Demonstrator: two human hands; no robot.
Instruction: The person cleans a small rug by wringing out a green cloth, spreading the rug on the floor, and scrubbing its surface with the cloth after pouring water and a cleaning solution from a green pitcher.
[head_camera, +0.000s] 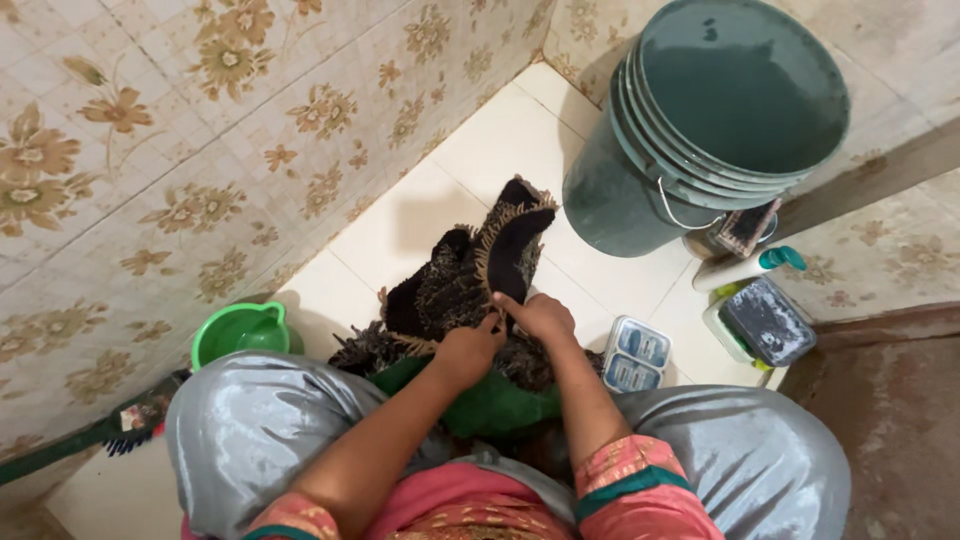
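I see both hands working a dark fringed cloth (470, 285) lying on the pale tiled floor (400, 235) at the centre of my view. My left hand (468, 350) is closed, pinching the cloth's tan fringe; my right hand (540, 315) lies just beside it, fingers curled onto the same fabric. A green cloth (490, 405) sits under it at 6 o'clock. A grey-green bucket (700, 120) stands at 1 o'clock, a green mug (240, 330) at 9 o'clock, a small blue-grey box (636, 355) at 4 o'clock.
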